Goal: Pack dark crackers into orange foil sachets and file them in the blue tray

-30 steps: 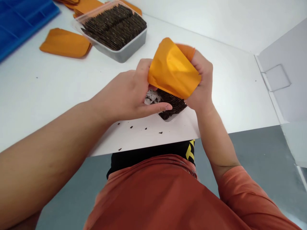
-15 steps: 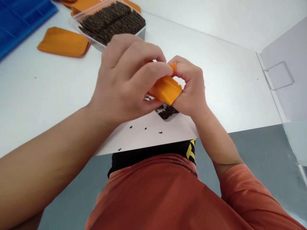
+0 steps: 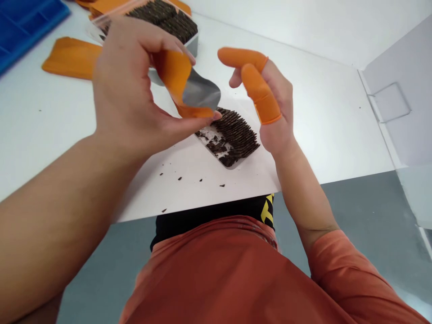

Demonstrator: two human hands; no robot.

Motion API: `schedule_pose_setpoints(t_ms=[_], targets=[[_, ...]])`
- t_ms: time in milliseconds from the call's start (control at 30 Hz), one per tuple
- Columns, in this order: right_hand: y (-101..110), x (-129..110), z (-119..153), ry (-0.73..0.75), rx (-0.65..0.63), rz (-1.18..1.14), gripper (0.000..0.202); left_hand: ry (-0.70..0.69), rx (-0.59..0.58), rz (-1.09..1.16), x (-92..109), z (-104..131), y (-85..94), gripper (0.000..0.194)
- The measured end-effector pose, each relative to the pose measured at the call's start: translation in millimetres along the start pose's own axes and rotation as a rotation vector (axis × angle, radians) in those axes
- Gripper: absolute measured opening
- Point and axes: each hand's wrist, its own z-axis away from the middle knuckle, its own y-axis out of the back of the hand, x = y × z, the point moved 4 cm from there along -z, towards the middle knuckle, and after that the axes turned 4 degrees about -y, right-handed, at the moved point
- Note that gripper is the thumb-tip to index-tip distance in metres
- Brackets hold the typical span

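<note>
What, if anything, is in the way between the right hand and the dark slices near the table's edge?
Nothing visible stands between the right hand and the dark slices; their right side looks open. The left hand and the orange pouch it holds overlap only their far end in this view.

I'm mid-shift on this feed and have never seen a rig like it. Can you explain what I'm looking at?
There is no machine here: these are a person's own hands, seen by one camera worn on the head, looking forward and down. The left hand has an orange pouch in its grip, mouth open, showing a silvery lining. The right hand is open and holds nothing; orange finger cots cover its thumb and forefinger. On the white table sits a small tray of thin dark slices, with crumbs nearby. Farther back are a larger tub of similar slices, more flat pouches and a blue plastic tray.
</note>
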Motion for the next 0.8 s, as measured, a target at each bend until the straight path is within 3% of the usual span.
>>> schedule_pose_setpoints(t_ms=[100,233,333,433,567,800], targets=[[1.5,13.0,-1.7,0.016,-0.077,0.188,0.034,-0.069,0.026,0.014,-16.2,-0.8,1.4,0.094],[-4.4,48.9,-1.7,-0.118,-0.154,0.3,0.033,-0.235,0.067,0.004,-40.3,0.8,-3.9,0.119],[-13.8,75.7,1.1,-0.079,-0.098,0.193,0.037,-0.309,0.107,0.0,-50.7,3.7,-7.8,0.116],[-24.8,92.0,6.7,-0.022,-0.073,0.138,0.045,-0.211,0.14,-0.007,-59.2,6.1,-7.9,0.108],[-31.9,87.3,12.2,-0.08,-0.14,0.212,0.034,-0.142,0.142,0.015,-63.4,9.1,-6.5,0.105],[-20.0,48.1,4.6,-0.081,-0.239,0.474,0.014,-0.111,0.101,0.038,-61.0,7.0,-7.7,0.117]])
